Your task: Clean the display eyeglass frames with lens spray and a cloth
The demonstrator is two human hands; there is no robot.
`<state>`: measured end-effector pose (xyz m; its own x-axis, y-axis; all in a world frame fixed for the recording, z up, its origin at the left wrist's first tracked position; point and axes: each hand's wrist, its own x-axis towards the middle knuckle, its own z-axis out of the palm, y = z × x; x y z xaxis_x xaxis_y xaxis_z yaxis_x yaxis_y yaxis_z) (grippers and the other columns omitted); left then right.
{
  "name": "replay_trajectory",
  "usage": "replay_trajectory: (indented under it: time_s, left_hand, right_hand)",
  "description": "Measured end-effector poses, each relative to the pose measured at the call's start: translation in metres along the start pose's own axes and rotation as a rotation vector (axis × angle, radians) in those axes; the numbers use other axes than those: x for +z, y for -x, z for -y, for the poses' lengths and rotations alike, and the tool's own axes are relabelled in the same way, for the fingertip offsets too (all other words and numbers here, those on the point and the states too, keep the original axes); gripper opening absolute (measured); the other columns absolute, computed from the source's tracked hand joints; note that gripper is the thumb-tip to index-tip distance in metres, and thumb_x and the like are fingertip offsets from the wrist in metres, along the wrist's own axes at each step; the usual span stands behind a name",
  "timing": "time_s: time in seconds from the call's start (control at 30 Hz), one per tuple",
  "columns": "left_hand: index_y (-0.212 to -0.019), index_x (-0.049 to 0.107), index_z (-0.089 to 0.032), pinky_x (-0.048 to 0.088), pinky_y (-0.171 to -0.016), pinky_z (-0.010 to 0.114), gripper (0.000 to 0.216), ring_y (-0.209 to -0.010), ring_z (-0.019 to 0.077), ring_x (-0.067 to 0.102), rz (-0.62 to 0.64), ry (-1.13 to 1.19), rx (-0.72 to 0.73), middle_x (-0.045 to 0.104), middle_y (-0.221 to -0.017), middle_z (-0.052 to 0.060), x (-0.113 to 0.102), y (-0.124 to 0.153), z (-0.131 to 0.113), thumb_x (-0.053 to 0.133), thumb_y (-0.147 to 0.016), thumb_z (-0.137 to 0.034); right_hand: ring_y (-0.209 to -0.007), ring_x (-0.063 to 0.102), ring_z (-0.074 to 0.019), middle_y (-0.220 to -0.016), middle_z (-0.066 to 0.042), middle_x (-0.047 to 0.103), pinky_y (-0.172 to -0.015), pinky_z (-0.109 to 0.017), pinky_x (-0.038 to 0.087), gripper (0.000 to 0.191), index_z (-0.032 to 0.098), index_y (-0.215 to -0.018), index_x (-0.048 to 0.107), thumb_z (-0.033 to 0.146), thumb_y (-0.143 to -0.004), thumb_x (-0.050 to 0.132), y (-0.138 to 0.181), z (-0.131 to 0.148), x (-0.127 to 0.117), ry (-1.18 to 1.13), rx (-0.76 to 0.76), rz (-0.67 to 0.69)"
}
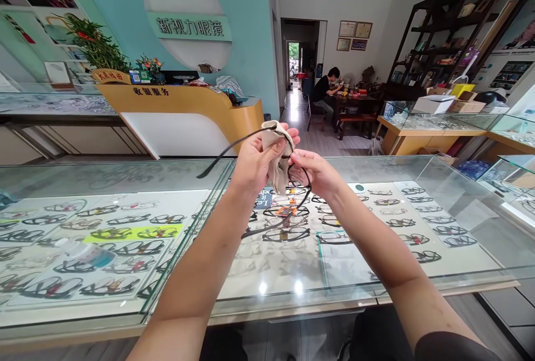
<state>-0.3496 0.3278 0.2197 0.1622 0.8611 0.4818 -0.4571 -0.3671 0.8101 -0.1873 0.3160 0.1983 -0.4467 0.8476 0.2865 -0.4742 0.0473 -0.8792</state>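
I hold a pair of black-framed glasses (301, 178) up over a glass display counter (125, 177). My left hand (261, 155) is closed on a beige cleaning cloth (279, 167), pinching it around one lens. One thin black temple sticks out to the left of that hand. My right hand (315, 170) is closed on the other side of the frame, fingers pinched at the rim. Both hands are close together at chest height above the counter.
Under the glass lie several rows of spectacle frames (125, 233) on white trays. A yellow reception desk (184, 107) with plants stands behind. A person sits at a table (330, 91) in the back. Dark shelves (451, 38) and more counters (443, 124) line the right.
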Motion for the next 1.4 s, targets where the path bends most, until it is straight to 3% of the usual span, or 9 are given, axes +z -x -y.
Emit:
replay_trajectory:
  time_s: [0.23, 0.5, 0.73, 0.9, 1.03, 1.17, 1.3, 1.4]
  left_hand:
    - [-0.088, 0.077, -0.017, 0.061, -0.057, 0.026, 0.063, -0.063, 0.0172, 0.075, -0.090, -0.074, -0.007, 0.082, -0.082, 0.008, -0.001, -0.004, 0.014, 0.099, -0.070, -0.073]
    - [-0.103, 0.082, -0.016, 0.066, -0.078, 0.032, 0.063, -0.090, 0.0244, 0.082, 0.016, -0.102, -0.112, 0.085, -0.096, 0.011, -0.022, -0.014, 0.008, 0.088, -0.083, -0.075]
    - [-0.092, 0.079, -0.018, 0.059, -0.069, 0.028, 0.054, -0.077, 0.0192, 0.076, -0.099, -0.138, -0.162, 0.080, -0.085, 0.007, -0.040, -0.022, 0.003, 0.093, -0.082, -0.069]
    - [-0.093, 0.081, -0.018, 0.054, -0.059, 0.026, 0.057, -0.067, 0.0173, 0.070, -0.031, -0.187, -0.199, 0.077, -0.079, 0.006, -0.036, -0.019, -0.002, 0.092, -0.080, -0.073]
    - [-0.086, 0.081, -0.019, 0.044, -0.050, 0.025, 0.053, -0.056, 0.0139, 0.061, 0.021, -0.260, -0.214, 0.072, -0.071, 0.004, -0.041, -0.019, -0.004, 0.096, -0.077, -0.070]
    - [-0.070, 0.075, -0.019, 0.040, -0.046, 0.024, 0.059, -0.049, 0.0119, 0.053, 0.129, -0.373, -0.289, 0.065, -0.061, 0.004, -0.055, -0.023, -0.007, 0.094, -0.074, -0.075]
    - [-0.069, 0.080, -0.020, 0.040, -0.046, 0.024, 0.063, -0.052, 0.0146, 0.057, 0.317, -0.479, -0.407, 0.070, -0.064, 0.008, -0.063, -0.024, -0.012, 0.089, -0.076, -0.081]
    - [-0.077, 0.085, -0.020, 0.042, -0.046, 0.026, 0.063, -0.052, 0.0168, 0.060, 0.380, -0.539, -0.460, 0.074, -0.070, 0.011, -0.061, -0.018, -0.019, 0.085, -0.079, -0.084]
  right_hand:
    - [-0.063, 0.044, -0.0068, -0.073, 0.004, 0.056, -0.060, -0.023, 0.035, 0.049, 0.016, -0.083, 0.076, 0.054, -0.071, 0.103, 0.000, -0.009, 0.004, 0.013, -0.034, -0.052]
    - [-0.063, 0.043, -0.0074, -0.071, 0.006, 0.053, -0.061, -0.023, 0.039, 0.049, 0.019, -0.083, 0.074, 0.052, -0.066, 0.105, 0.002, 0.011, -0.010, -0.026, -0.131, -0.201]
    - [-0.065, 0.042, -0.0088, -0.074, 0.005, 0.052, -0.061, -0.025, 0.039, 0.046, 0.021, -0.084, 0.072, 0.053, -0.071, 0.102, 0.012, 0.030, -0.010, 0.020, -0.205, -0.214]
    - [-0.068, 0.040, -0.0109, -0.076, 0.004, 0.054, -0.066, -0.028, 0.039, 0.045, 0.023, -0.085, 0.074, 0.058, -0.072, 0.100, 0.014, 0.034, -0.010, 0.119, -0.232, -0.234]
    - [-0.074, 0.044, -0.0148, -0.081, 0.002, 0.058, -0.072, -0.033, 0.040, 0.038, 0.025, -0.084, 0.076, 0.059, -0.082, 0.094, 0.027, 0.052, -0.017, 0.510, -0.403, -0.274]
    - [-0.077, 0.048, -0.0176, -0.077, 0.001, 0.055, -0.078, -0.037, 0.037, 0.028, 0.026, -0.089, 0.079, 0.053, -0.096, 0.086, 0.054, 0.079, -0.017, 1.127, -0.561, -0.118]
    - [-0.082, 0.051, -0.0193, -0.081, -0.001, 0.062, -0.083, -0.039, 0.031, 0.021, 0.025, -0.096, 0.080, 0.040, -0.108, 0.072, 0.074, 0.087, 0.002, 1.631, -0.546, 0.055]
    - [-0.087, 0.050, -0.0210, -0.085, -0.002, 0.066, -0.085, -0.040, 0.028, 0.020, 0.024, -0.096, 0.078, 0.032, -0.111, 0.067, 0.078, 0.080, 0.018, 1.848, -0.498, 0.117]
